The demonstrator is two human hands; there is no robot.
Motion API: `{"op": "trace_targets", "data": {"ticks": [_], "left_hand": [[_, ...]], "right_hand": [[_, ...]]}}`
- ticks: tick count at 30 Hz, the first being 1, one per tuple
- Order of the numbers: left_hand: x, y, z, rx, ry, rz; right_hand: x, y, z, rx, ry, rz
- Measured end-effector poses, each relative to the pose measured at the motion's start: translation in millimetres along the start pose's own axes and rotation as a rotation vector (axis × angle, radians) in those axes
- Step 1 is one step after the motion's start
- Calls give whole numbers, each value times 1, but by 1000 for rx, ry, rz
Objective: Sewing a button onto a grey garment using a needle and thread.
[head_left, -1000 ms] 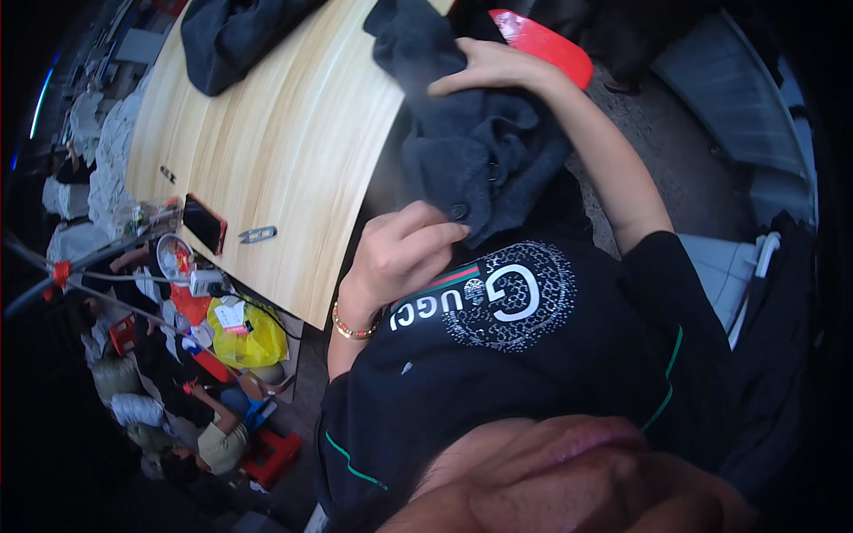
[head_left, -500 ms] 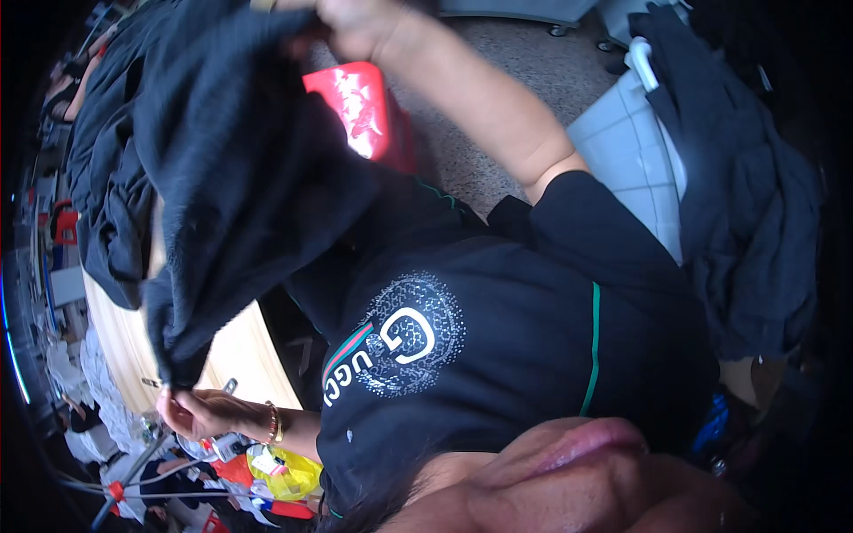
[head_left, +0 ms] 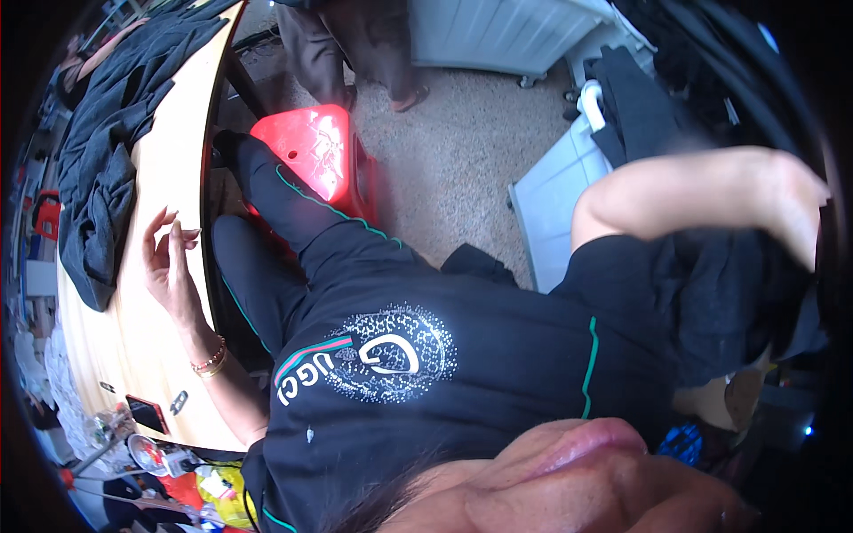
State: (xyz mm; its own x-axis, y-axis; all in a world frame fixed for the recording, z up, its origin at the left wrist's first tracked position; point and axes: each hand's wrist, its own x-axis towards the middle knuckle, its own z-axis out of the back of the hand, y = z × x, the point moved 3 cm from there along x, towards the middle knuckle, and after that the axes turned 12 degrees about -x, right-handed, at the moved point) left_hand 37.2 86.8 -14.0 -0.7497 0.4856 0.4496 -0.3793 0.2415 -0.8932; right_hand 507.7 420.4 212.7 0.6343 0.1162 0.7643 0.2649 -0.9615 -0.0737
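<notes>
Black, soft cloth garment (head_left: 737, 302) is gripped by the right hand (head_left: 795, 200); left hand (head_left: 169, 262) is spread at the pale wooden worktop (head_left: 133, 338) edge.

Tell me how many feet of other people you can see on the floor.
2: a pair of feet belonging to a person standing at the top of the picture, on the speckled floor just beyond the red stool. Others may be hidden outside the view.

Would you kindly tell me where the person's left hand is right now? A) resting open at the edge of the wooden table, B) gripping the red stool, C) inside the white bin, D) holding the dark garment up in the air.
A: the left hand lies open on the wooden table edge, holding nothing, apart from the dark clothes piled farther along.
</notes>
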Motion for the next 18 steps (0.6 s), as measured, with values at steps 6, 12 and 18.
{"op": "trace_targets", "data": {"ticks": [6, 12, 18], "left_hand": [[-20, -8, 20, 93, 45, 215], [-2, 2, 70, 206, 60, 200], [-29, 39, 214, 357, -375, 461]], "right_hand": [[-48, -10, 35, 83, -68, -44], [-148, -17, -4, 183, -376, -405], [-252, -68, -53, 330, 158, -780]]}}
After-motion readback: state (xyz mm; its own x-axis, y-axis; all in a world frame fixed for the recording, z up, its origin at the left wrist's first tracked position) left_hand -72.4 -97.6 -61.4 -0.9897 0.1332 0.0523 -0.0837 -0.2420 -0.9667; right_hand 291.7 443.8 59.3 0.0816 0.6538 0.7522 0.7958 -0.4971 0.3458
